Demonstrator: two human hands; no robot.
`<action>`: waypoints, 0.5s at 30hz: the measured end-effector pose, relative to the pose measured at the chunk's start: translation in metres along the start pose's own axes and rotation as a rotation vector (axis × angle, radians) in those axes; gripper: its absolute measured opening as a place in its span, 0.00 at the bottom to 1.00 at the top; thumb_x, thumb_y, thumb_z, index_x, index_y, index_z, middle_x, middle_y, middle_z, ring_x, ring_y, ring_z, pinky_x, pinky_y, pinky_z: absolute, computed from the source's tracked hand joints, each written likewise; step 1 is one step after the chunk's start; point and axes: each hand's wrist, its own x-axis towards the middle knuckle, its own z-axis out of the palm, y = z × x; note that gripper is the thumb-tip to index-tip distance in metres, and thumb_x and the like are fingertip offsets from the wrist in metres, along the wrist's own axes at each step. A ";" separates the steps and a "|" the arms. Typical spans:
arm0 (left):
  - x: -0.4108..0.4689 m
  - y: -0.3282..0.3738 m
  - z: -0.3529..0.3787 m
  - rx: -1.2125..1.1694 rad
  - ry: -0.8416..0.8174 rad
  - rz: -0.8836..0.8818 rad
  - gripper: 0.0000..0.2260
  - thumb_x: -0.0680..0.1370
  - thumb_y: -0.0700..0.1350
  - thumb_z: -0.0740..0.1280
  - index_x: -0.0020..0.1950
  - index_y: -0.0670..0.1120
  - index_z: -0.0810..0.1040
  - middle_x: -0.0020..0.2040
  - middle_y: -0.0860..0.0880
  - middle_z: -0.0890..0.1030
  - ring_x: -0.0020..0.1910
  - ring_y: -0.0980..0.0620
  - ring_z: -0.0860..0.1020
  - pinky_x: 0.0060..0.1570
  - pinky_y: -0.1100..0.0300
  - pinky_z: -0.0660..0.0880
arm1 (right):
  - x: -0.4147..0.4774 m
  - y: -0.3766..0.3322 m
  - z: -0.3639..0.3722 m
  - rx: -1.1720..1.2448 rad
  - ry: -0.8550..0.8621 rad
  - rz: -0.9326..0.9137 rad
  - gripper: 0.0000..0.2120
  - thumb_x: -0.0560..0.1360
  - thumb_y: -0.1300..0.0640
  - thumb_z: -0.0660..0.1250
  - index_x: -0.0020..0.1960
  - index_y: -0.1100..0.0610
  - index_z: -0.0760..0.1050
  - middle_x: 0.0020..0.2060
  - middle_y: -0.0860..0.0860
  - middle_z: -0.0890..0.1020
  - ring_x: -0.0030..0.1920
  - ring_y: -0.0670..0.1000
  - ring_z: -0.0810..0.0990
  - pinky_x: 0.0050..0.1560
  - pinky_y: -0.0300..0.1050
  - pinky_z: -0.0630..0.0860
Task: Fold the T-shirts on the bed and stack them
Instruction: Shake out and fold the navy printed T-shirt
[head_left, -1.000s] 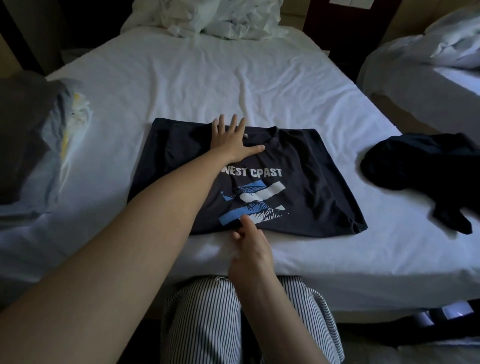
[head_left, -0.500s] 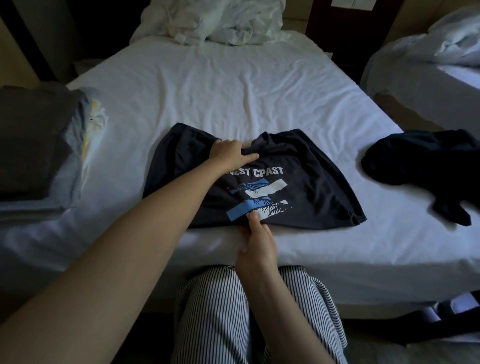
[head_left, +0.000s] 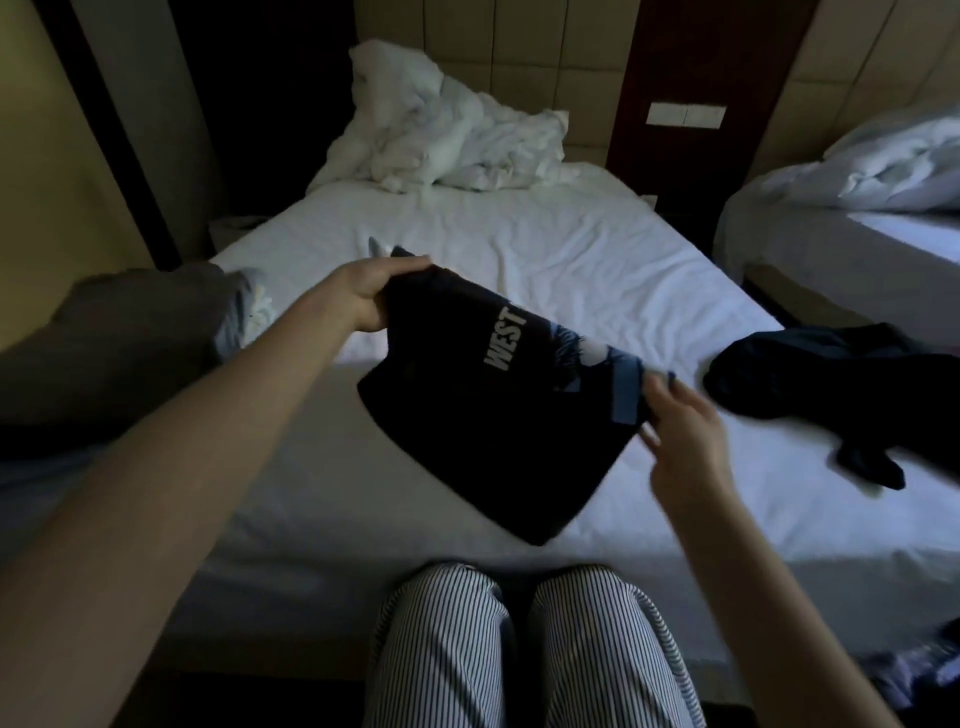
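The person wears loose trousers (head_left: 447, 654) of pale cloth with thin dark stripes, close-set and even, running down their length. The cloth lies in soft folds over both legs, and on the right leg (head_left: 608, 649) the stripes curve round the outer side. The left forearm (head_left: 171, 493) and the right forearm (head_left: 769, 587) are bare as far as the view shows. The left hand (head_left: 363, 299) and the right hand (head_left: 685, 431) are bare too. The right hand shows blurred, so its finer details cannot be made out.
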 end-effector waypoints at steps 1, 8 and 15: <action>-0.006 0.006 -0.008 0.017 0.007 0.004 0.07 0.76 0.45 0.67 0.39 0.46 0.76 0.37 0.49 0.81 0.34 0.53 0.81 0.39 0.61 0.77 | 0.008 -0.012 -0.004 -0.039 -0.012 -0.024 0.10 0.79 0.61 0.61 0.40 0.55 0.75 0.32 0.46 0.78 0.33 0.41 0.75 0.37 0.35 0.71; -0.021 0.028 -0.021 0.095 0.142 -0.131 0.05 0.75 0.45 0.69 0.42 0.46 0.75 0.39 0.50 0.76 0.39 0.53 0.76 0.33 0.61 0.73 | 0.073 -0.065 0.000 -0.284 -0.186 -0.004 0.04 0.76 0.60 0.66 0.51 0.57 0.76 0.43 0.50 0.80 0.44 0.46 0.78 0.55 0.47 0.67; 0.001 0.077 0.005 -0.051 0.162 0.084 0.05 0.75 0.43 0.69 0.47 0.44 0.76 0.45 0.48 0.77 0.43 0.51 0.77 0.37 0.56 0.75 | 0.139 -0.106 0.040 -0.266 -0.230 -0.028 0.02 0.77 0.58 0.66 0.48 0.55 0.77 0.43 0.47 0.79 0.48 0.48 0.76 0.58 0.48 0.63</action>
